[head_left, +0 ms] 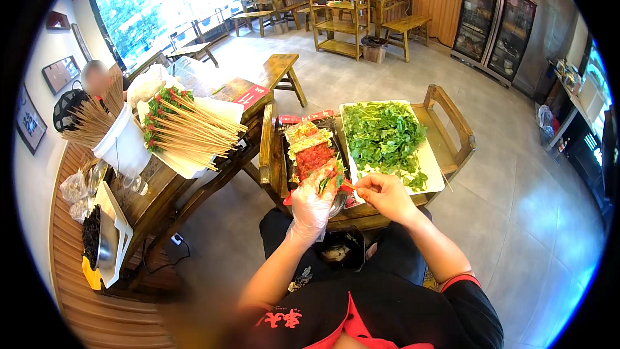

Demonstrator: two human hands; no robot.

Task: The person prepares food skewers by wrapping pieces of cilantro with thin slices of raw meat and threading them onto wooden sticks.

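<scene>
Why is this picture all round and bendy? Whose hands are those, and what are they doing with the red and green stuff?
The picture comes from a little camera worn on a person's head, looking down. Its wide lens bends straight lines near the rim, so everything looks round.

The two arms coming from the bottom belong to that person. The left hand wears a thin clear glove and holds a piece of red meat with green leaves. The bare right hand pinches a thin stick by the meat.

In front is a white tray of green leaves and, beside it, a tray of red meat. To the left, on a wooden table, lies a tray of finished skewers and a white bucket of bare sticks.
</scene>
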